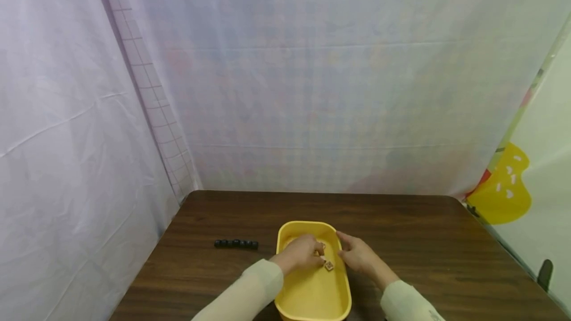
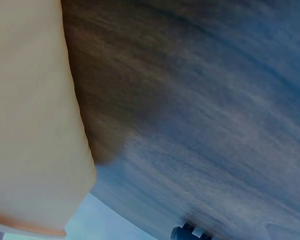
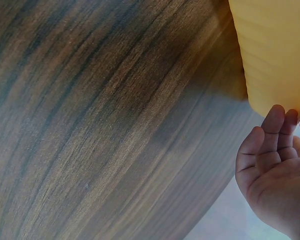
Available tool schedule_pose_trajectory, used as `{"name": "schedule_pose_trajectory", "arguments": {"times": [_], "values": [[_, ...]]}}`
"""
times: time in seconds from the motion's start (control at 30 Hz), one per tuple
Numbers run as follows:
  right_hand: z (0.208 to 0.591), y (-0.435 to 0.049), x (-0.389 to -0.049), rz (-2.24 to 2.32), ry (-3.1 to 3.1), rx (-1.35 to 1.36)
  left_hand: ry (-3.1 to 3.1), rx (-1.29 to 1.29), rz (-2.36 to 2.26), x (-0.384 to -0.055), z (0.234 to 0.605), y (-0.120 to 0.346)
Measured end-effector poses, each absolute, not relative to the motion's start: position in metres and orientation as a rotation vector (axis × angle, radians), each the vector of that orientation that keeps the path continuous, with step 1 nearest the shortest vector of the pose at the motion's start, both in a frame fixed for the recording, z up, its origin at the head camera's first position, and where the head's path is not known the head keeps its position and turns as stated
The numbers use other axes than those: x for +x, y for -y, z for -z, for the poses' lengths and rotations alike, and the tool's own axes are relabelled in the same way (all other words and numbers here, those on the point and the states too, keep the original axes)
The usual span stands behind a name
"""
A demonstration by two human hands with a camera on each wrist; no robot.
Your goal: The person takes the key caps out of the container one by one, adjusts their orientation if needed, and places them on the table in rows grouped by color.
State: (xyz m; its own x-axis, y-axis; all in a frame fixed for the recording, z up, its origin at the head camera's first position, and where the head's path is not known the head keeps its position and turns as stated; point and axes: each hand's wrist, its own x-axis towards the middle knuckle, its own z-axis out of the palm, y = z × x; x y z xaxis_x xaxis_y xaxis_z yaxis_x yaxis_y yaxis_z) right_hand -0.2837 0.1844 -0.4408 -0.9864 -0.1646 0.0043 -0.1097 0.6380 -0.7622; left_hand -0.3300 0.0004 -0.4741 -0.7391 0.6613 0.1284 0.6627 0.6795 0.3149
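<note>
A yellow rectangular tub (image 1: 314, 294) with rounded corners stands on the table. My left hand (image 1: 300, 253) reaches down inside it over the left rim, fingers bent among a few small brown-and-pale square pieces (image 1: 329, 265). Whether those fingers pinch a piece I cannot tell. At the tub's far right, my right hand (image 1: 359, 254) grips the rim. Its fingers (image 3: 274, 120) lie against the outer wall in the right wrist view. The left wrist view takes in only the tub's outer side (image 2: 35, 115), with the left hand out of sight.
Left of the tub, a straight row of several small black blocks (image 1: 236, 244) lies on the dark wood table (image 1: 401, 222). White curtains (image 1: 312, 88) hang behind the table and along both sides. A yellow printed shape (image 1: 501, 187) shows on the right one.
</note>
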Motion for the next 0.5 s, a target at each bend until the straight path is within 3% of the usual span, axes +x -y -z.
{"name": "schedule_pose_trajectory", "arguments": {"times": [0.33,0.5], "values": [[0.442,-0.186,-0.285,1.292,-2.759,-0.197,2.865,-0.841,1.246,-0.326,0.457,0.014],[0.441,-0.185,-0.285,1.276,-2.760,-0.196,2.793,-0.761,1.267,-0.331,0.443,0.034]]}}
